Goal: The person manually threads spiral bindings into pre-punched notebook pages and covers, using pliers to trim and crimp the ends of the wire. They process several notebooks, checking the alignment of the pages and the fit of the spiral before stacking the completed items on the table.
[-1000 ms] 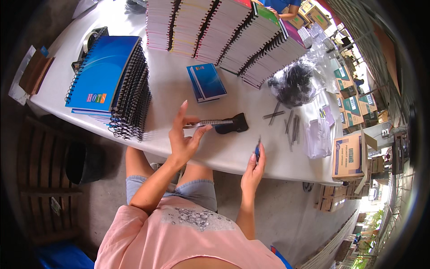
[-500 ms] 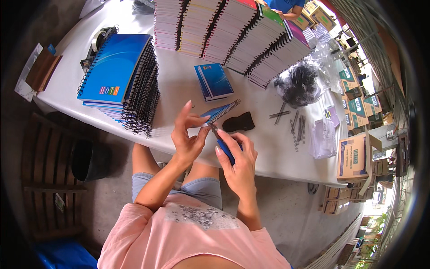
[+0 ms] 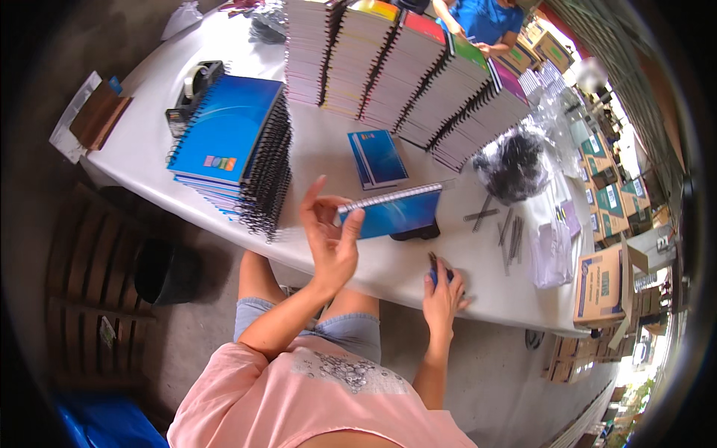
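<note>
My left hand (image 3: 332, 245) pinches a small blue spiral notebook (image 3: 399, 214) by its left end, between thumb and fingers. The notebook is tilted above the table, its wire coil along the upper edge and running past the far right corner. Low by the table's front edge, my right hand (image 3: 444, 297) is wrapped round blue-handled pliers (image 3: 433, 267), whose tip points away from me, apart from the notebook. Behind the raised notebook lies a flat black object (image 3: 420, 231), partly hidden. Beyond it rests a short pile of small blue notebooks (image 3: 379, 159).
A tall stack of blue spiral notebooks (image 3: 224, 138) stands left, with a tape dispenser (image 3: 196, 81) behind. Thick spiral-bound books (image 3: 407, 71) line the back. Loose wire coils (image 3: 511, 237) and plastic-wrapped black material (image 3: 511, 168) lie right. A person in blue (image 3: 485, 22) works across the table.
The pliers in my right hand have left the notebook's coil and come down to the right. My left hand has turned the notebook so its blue cover shows. The whole view has shifted slightly.
</note>
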A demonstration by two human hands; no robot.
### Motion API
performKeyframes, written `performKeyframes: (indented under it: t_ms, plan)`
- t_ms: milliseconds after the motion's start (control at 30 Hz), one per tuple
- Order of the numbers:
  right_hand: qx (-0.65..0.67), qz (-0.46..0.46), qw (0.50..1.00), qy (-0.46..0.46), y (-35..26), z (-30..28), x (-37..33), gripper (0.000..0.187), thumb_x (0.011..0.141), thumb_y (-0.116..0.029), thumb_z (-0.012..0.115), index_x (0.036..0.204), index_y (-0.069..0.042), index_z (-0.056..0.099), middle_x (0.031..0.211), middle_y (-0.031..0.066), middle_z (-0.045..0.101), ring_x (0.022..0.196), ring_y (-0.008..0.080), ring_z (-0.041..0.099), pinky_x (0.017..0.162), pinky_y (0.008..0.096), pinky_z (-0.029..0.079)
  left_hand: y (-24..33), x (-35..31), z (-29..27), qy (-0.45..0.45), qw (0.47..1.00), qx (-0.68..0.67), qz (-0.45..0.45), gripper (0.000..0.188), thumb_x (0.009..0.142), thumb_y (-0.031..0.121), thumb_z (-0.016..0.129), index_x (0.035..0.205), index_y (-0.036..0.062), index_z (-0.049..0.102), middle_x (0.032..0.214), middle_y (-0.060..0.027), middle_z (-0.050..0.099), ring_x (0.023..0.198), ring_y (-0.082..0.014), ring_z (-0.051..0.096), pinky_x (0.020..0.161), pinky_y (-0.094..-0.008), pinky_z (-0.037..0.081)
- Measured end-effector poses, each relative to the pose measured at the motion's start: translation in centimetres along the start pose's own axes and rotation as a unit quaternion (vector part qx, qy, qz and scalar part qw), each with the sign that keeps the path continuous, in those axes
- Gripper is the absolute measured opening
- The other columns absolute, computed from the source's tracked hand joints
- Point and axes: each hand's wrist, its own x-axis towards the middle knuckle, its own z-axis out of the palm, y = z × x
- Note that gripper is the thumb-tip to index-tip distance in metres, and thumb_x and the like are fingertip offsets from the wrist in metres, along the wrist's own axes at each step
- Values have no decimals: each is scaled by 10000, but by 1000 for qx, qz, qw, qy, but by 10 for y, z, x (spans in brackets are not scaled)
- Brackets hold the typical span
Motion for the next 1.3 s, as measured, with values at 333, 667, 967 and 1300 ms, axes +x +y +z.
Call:
performKeyframes:
  t_ms: [333, 667, 967, 1300]
  plan:
    - [771, -230, 594, 18, -162, -94, 52, 666, 781, 6, 641, 1357, 4, 307, 1261, 124, 461, 1171, 217, 441, 983, 346, 361, 110, 16, -25, -102, 943, 130, 288, 394, 728, 6, 708, 1072, 8, 517, 987, -128, 520, 882, -198, 495, 777, -295, 424]
    - [592, -497, 634, -11, -306, -169, 160, 383, 800, -105, 518, 1178, -42, 530, 1012, 121, 589, 850, 200, 559, 827, 328, 413, 119, 93, -95, 121, 934, 265, 208, 579, 898, 470, 441, 1311, 66, 409, 1242, -134, 461, 1199, -235, 409, 1002, -435, 266]
    - [308, -711, 627, -77, -369, -127, 114, 488, 662, -74, 509, 1139, -148, 586, 976, 61, 633, 1031, 248, 542, 982, 370, 323, 80, 94, -106, 103, 954, 192, 205, 677, 925, 472, 410, 1388, 6, 244, 1282, -187, 406, 1190, -254, 403, 1012, -358, 289]
    - [65, -156, 984, 48, -111, 15, 284, 768, 710, -503, 670, 1261, -6, 471, 1165, 231, 565, 1044, 316, 575, 889, 372, 441, 86, 102, -96, 87, 937, 246, 232, 399, 876, 308, 573, 1139, 9, 550, 1208, -176, 483, 1141, -267, 454, 972, -351, 331]
